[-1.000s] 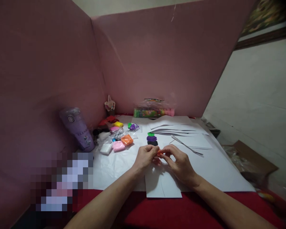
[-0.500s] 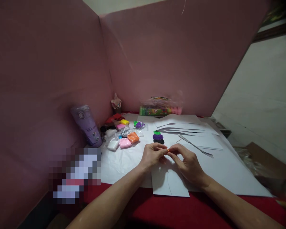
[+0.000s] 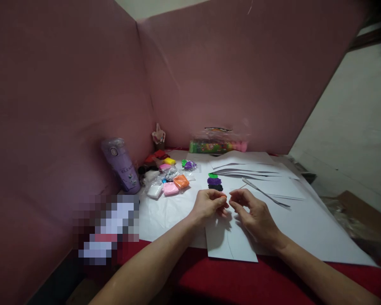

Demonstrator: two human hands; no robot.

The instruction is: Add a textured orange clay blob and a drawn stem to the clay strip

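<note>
A small bit of orange clay point(image 3: 224, 196) is pinched between the thumb and fingers of my left hand point(image 3: 207, 206). Just to its right is my right hand point(image 3: 255, 215), its thumb and forefinger slightly apart and nothing visible between them. Both hands hover over a folded white paper point(image 3: 230, 248). Beyond the fingers, green clay point(image 3: 213, 175), purple clay point(image 3: 213, 181) and black clay point(image 3: 215, 187) form a column of patches on the paper; its lower part is hidden by my hands.
Wrapped clay packs, including an orange pack point(image 3: 181, 181) and a pink pack point(image 3: 170, 188), lie left of centre. A purple bottle point(image 3: 122, 165) stands further left. A long slim metal tool point(image 3: 265, 194) rests at right, near stacked paper sheets point(image 3: 241, 162).
My right hand has come away from the orange clay, leaving a small gap. The clay stays in my left fingers. The whole view has shifted slightly.
</note>
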